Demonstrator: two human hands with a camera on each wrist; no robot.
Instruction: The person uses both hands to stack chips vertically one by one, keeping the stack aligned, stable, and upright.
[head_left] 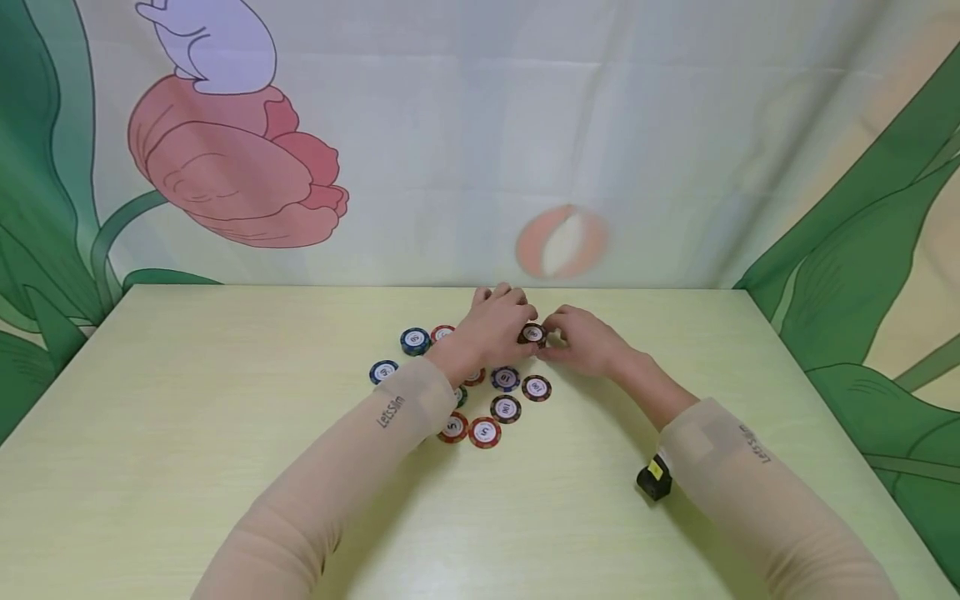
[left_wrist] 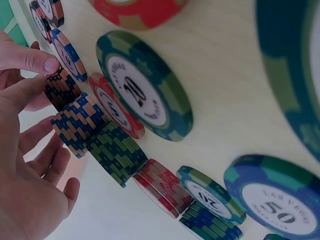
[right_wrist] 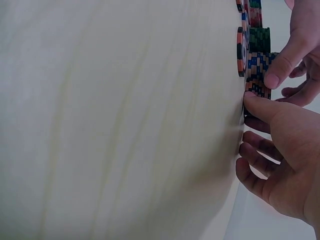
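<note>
Both hands meet at a short stack of black-and-orange poker chips (head_left: 533, 334) near the table's back edge. From the left, my left hand (head_left: 495, 325) has its thumb against the stack, its other fingers spread behind the row. My right hand (head_left: 588, 342) holds the same stack from the right between thumb and fingers. Beside it in the left wrist view stand a blue-and-orange stack (left_wrist: 80, 125), a green stack (left_wrist: 117, 155), a red stack (left_wrist: 162, 187) and a blue-and-green stack (left_wrist: 212, 222). The left hand hides part of this row in the head view.
Several loose chips lie in front of the row, among them a black 100 chip (head_left: 536, 388), a red 5 chip (head_left: 485, 432) and a blue 50 chip (head_left: 383, 372). A small black device (head_left: 655, 479) shows beside the right sleeve. A printed curtain (head_left: 450, 167) hangs behind the table.
</note>
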